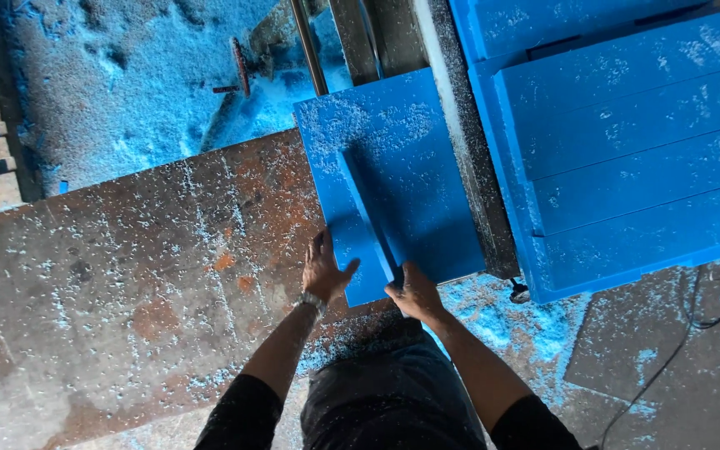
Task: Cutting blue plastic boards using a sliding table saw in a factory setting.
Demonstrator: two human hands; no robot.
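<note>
So, left hand point(324, 271) spread flat on thick blue foam slab point(393, 167), right hand point(414, 292) gripping narrow cut-off strip point(372, 212); cut looks finished, stacked blue slabs point(635, 158) beside rusty steel table point(127, 275).

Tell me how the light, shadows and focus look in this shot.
Head view: soft, even light, no harsh glare; the left hand and right hand throw faint shadows on the blue slab; the centre is sharp, the rusty table softens toward the edges, which bend slightly.

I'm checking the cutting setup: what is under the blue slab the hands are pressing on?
The blue slab lies on a rusty steel table dusted with blue shavings, beside a metal rail. The left hand and right hand press its near edge. What lies directly beneath is covered.
</note>
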